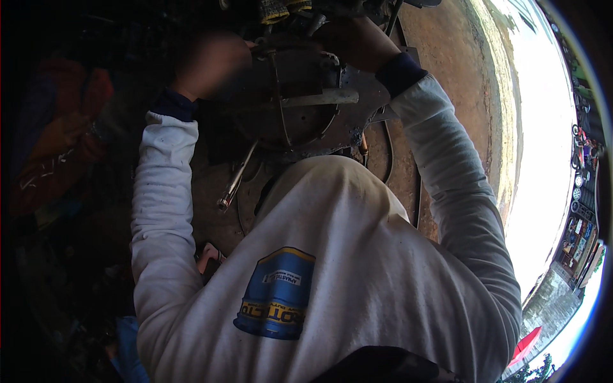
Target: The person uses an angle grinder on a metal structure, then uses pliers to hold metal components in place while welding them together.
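Note:
A dark metal assembly [306, 121] with a rounded plate lies in front of me. A thin curved rod [279, 96] runs down over it, and a pale flat bar [325, 97] crosses it. My left hand [217, 64] is at the assembly's upper left edge, its fingers smeared by blur and shadow. At the upper right edge is my right hand [357, 41], its fingers lost in the dark. What either hand grips, if anything, cannot be made out. A shiny metal tube [237, 179] slants down from the assembly's lower left.
Yellow and black knitted cloth [274, 11] lies beyond the assembly. A dark cable [389, 153] curves over the brown ground [440, 38] at right. A person in orange and dark clothes [60, 134] is in shadow at left. A pinkish object [207, 255] lies below.

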`<state>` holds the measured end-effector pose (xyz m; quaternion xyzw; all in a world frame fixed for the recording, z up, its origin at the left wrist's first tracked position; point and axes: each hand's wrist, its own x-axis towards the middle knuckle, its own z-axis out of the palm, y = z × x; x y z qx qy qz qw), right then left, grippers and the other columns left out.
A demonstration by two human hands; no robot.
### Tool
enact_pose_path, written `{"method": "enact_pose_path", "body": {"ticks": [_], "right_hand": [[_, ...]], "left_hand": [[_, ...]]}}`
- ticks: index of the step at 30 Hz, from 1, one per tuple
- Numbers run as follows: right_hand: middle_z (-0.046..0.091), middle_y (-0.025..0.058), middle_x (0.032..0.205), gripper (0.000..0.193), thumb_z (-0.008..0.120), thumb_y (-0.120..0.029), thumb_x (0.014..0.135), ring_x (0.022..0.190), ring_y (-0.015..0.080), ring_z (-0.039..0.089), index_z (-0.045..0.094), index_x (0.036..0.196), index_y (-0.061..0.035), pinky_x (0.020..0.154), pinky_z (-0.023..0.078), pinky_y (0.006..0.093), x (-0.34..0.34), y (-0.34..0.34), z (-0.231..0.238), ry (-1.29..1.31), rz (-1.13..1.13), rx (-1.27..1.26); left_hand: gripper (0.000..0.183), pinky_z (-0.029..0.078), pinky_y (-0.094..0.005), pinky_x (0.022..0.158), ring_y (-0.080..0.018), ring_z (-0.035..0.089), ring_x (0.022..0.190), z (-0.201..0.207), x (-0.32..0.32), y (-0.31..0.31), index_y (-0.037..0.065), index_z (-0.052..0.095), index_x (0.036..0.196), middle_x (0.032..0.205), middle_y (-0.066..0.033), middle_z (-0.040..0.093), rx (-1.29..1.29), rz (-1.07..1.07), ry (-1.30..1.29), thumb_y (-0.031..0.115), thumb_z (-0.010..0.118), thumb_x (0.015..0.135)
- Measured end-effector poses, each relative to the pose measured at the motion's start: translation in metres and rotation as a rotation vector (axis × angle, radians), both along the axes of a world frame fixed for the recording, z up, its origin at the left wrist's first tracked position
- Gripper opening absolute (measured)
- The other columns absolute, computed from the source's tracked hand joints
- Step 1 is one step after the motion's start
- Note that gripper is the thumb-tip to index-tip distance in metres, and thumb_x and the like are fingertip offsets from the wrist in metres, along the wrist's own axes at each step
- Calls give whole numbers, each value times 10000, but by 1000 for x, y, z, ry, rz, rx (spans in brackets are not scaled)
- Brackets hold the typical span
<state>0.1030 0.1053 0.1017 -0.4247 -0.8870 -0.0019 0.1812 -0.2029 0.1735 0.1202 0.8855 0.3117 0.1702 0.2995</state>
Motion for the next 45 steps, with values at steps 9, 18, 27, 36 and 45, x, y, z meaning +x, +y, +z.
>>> {"method": "enact_pose_path", "body": {"ticks": [9,18,27,36,45], "right_hand": [[692,93,967,242,667,-116,819,841,259,672,695,1059,-104,761,550,361,-18,-7,5,109,-90,-82],[694,95,946,195,656,-93,819,823,266,673,722,1002,-107,746,552,357,-17,-10,12,133,-57,-135],[698,103,942,191,656,-147,824,824,256,683,724,997,-106,755,553,359,-18,-7,11,179,-202,-290],[703,110,1007,249,630,-270,884,887,297,685,698,1102,-173,785,548,397,-11,3,5,156,-204,-433],[711,75,925,164,673,-170,851,844,227,680,725,992,-102,759,535,348,-15,-1,16,170,-220,-456]], "left_hand": [[230,520,-310,808,-228,685,916,-1,-4,-2,51,710,1075,1000,-119,715,44,-3,-19,112,698,854],[234,532,-309,759,-231,691,869,0,-3,-2,56,715,1069,972,-116,715,87,-30,12,103,710,839],[240,531,-308,771,-222,694,873,-6,-2,-1,63,715,1078,978,-125,717,64,-36,-34,119,709,844],[347,492,-269,868,-121,639,945,-13,-15,38,38,657,1202,1039,-73,719,-453,-169,32,282,609,960],[368,448,-269,934,-98,598,1017,-21,-18,50,22,626,1243,1095,-49,693,-523,-248,106,270,594,973]]}}
